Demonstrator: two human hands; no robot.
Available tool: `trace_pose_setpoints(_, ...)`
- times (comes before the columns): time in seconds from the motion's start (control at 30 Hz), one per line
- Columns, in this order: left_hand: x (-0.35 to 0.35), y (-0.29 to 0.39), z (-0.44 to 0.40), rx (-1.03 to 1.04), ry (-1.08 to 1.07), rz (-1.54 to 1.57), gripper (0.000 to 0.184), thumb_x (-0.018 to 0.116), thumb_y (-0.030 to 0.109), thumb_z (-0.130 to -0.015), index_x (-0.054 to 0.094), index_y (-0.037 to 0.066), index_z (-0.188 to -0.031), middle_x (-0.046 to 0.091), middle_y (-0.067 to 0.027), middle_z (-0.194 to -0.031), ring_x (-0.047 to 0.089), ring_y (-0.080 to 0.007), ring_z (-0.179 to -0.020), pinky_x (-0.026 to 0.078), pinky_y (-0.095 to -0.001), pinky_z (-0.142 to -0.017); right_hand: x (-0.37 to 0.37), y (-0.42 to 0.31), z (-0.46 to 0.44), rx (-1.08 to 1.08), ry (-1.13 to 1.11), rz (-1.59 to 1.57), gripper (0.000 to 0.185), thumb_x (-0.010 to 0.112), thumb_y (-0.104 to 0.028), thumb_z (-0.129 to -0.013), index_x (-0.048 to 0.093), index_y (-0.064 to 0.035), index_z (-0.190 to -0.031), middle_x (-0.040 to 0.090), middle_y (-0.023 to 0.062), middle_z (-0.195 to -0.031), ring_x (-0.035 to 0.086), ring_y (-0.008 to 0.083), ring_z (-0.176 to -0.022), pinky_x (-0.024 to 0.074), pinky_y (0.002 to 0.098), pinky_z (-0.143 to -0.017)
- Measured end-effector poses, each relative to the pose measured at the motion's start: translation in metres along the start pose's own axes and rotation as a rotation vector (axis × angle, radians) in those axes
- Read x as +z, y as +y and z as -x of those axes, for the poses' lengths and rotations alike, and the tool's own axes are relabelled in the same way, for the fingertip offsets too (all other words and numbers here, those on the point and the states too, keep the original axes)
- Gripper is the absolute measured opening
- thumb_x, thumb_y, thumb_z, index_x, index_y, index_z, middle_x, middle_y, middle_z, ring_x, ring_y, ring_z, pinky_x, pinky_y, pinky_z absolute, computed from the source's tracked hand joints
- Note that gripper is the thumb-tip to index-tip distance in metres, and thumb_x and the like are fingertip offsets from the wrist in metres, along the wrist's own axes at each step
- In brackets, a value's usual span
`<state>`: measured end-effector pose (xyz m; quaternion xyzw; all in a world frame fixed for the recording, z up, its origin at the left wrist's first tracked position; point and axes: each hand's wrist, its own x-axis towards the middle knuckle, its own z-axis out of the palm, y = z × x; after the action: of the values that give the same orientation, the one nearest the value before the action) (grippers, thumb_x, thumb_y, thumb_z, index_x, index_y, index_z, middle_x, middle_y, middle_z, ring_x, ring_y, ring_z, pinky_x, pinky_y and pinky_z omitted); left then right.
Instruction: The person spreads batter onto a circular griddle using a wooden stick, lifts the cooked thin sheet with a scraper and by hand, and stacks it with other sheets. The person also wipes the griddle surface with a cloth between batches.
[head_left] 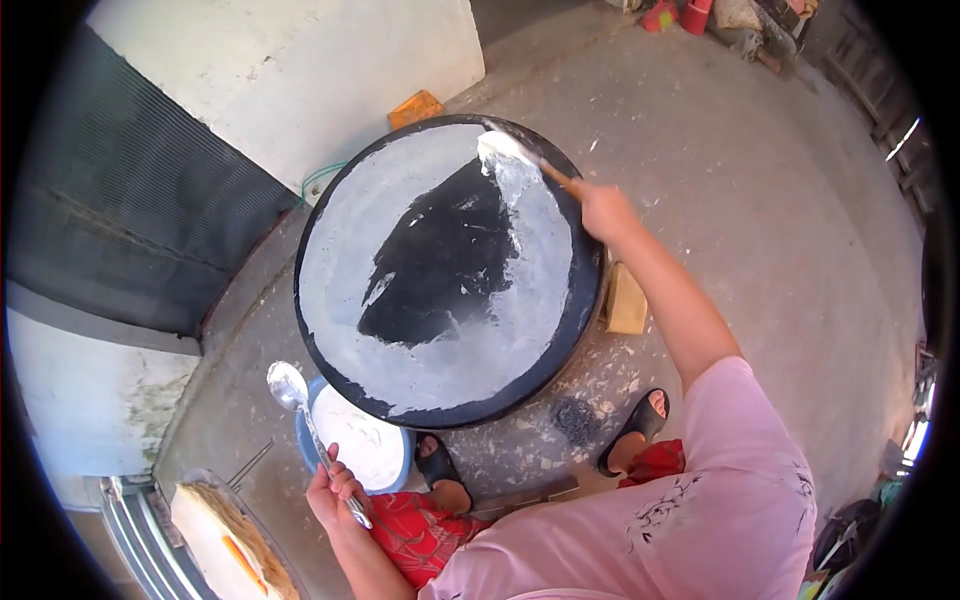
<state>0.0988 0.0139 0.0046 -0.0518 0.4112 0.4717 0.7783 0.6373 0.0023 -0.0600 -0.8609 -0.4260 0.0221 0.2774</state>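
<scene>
My right hand (606, 212) is closed around the wooden handle of a batter spreader (560, 176), whose head carries a thick white lump of batter (500, 147). The spreader's head rests at the far right part of a large round black griddle (445, 260). A thin pale layer of batter (345, 240) covers most of the griddle, leaving a dark bare patch in the middle. My left hand (338, 486) grips a metal ladle (290, 388) by its handle, with white batter on its bowl. Below the ladle stands a blue basin (405, 465) of white batter (358, 435).
At the lower left lies a stack of thin flatbreads (215, 545) with an orange strip-shaped thing (243, 563) on top. Yellowish blocks (626, 300) sit by the griddle's edge. A dark wiry clump (574, 421) lies on the floor between my feet. A white wall (290, 70) stands behind.
</scene>
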Motion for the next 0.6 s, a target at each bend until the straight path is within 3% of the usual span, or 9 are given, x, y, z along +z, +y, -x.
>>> trace_pose_setpoints(0.07, -0.002, 0.002, -0.002, 0.003, -0.024, 0.006, 0.037, 0.034, 0.020, -0.092, 0.046, -0.008, -0.113, 0.049, -0.0060, -0.068, 0.041, -0.0105, -0.047, 0.033, -0.0221, -0.038, -0.027, -0.020, 0.025, 0.236, -0.346, -0.302, 0.031, 0.041, -0.013, -0.087, 0.057, -0.0094, -0.113, 0.063, 0.0159, -0.087, 0.061, 0.0251, -0.084, 0.0466, 0.0341, -0.076)
trace_pose_setpoints(0.1, -0.004, 0.004, 0.000, 0.014, -0.039, 0.003, 0.037, 0.034, 0.020, -0.093, 0.045, -0.008, -0.113, 0.048, -0.0062, -0.068, 0.041, -0.0105, -0.048, 0.034, -0.0221, -0.038, -0.022, -0.008, 0.027, 0.311, -0.386, -0.464, 0.031, 0.041, -0.018, -0.089, 0.056, -0.0100, -0.115, 0.064, 0.0148, -0.086, 0.061, 0.0253, -0.082, 0.0465, 0.0321, -0.075)
trace_pose_setpoints(0.2, -0.003, 0.005, 0.004, 0.001, -0.054, 0.015, 0.037, 0.033, 0.019, -0.093, 0.044, -0.008, -0.114, 0.048, -0.0060, -0.068, 0.042, -0.0105, -0.048, 0.034, -0.0220, -0.039, -0.007, 0.006, 0.027, 0.340, -0.126, -0.535, 0.029, 0.042, -0.017, -0.088, 0.058, -0.0117, -0.112, 0.064, 0.0145, -0.093, 0.061, 0.0266, -0.086, 0.0464, 0.0321, -0.077)
trace_pose_setpoints(0.27, -0.006, 0.006, 0.006, -0.013, -0.072, 0.024, 0.036, 0.033, 0.019, -0.093, 0.044, -0.008, -0.114, 0.048, -0.0057, -0.069, 0.042, -0.0103, -0.048, 0.034, -0.0219, -0.039, 0.002, -0.019, 0.037, 0.118, -0.167, -0.388, 0.029, 0.045, -0.016, -0.086, 0.058, -0.0150, -0.112, 0.059, 0.0158, -0.106, 0.057, 0.0300, -0.097, 0.0437, 0.0333, -0.084)
trace_pose_setpoints(0.3, -0.009, 0.007, 0.007, -0.023, -0.082, 0.028, 0.036, 0.033, 0.019, -0.093, 0.044, -0.008, -0.114, 0.048, -0.0054, -0.069, 0.042, -0.0102, -0.048, 0.034, -0.0218, -0.039, 0.024, -0.021, 0.039, 0.234, -0.232, -0.473, 0.029, 0.046, -0.018, -0.085, 0.059, -0.0150, -0.111, 0.059, 0.0158, -0.105, 0.056, 0.0307, -0.098, 0.0435, 0.0333, -0.084)
trace_pose_setpoints(0.33, -0.011, 0.008, 0.009, -0.027, -0.084, 0.030, 0.036, 0.033, 0.019, -0.093, 0.044, -0.008, -0.114, 0.048, -0.0054, -0.069, 0.042, -0.0102, -0.048, 0.034, -0.0218, -0.039, 0.032, -0.034, 0.044, 0.133, -0.220, -0.461, 0.029, 0.047, -0.014, -0.087, 0.058, -0.0131, -0.114, 0.061, 0.0049, -0.075, 0.053, 0.0118, -0.057, 0.0451, 0.0274, -0.060)
trace_pose_setpoints(0.43, -0.014, 0.013, 0.012, -0.023, -0.092, 0.058, 0.036, 0.034, 0.019, -0.092, 0.044, -0.007, -0.114, 0.047, -0.0050, -0.069, 0.041, -0.0098, -0.048, 0.034, -0.0218, -0.039, 0.015, -0.048, 0.045, 0.285, -0.412, -0.559, 0.029, 0.047, -0.016, -0.087, 0.058, -0.0141, -0.113, 0.064, 0.0081, -0.083, 0.059, 0.0169, -0.066, 0.0464, 0.0286, -0.067)
trace_pose_setpoints(0.5, -0.018, 0.012, 0.015, -0.002, -0.072, 0.036, 0.035, 0.034, 0.019, -0.092, 0.044, -0.007, -0.114, 0.047, -0.0044, -0.069, 0.041, -0.0095, -0.048, 0.033, -0.0215, -0.038, 0.020, -0.036, 0.042, 0.165, -0.050, -0.296, 0.028, 0.048, -0.019, -0.087, 0.059, -0.0159, -0.112, 0.064, 0.0124, -0.095, 0.062, 0.0241, -0.083, 0.0463, 0.0303, -0.076)
trace_pose_setpoints(0.6, -0.023, 0.016, 0.016, -0.011, -0.073, 0.036, 0.035, 0.034, 0.019, -0.092, 0.044, -0.007, -0.114, 0.046, -0.0040, -0.069, 0.040, -0.0093, -0.048, 0.033, -0.0215, -0.038, 0.037, -0.058, 0.057, 0.138, -0.221, -0.338, 0.028, 0.047, -0.022, -0.087, 0.060, -0.0168, -0.111, 0.061, 0.0133, -0.103, 0.058, 0.0280, -0.096, 0.0443, 0.0319, -0.083)
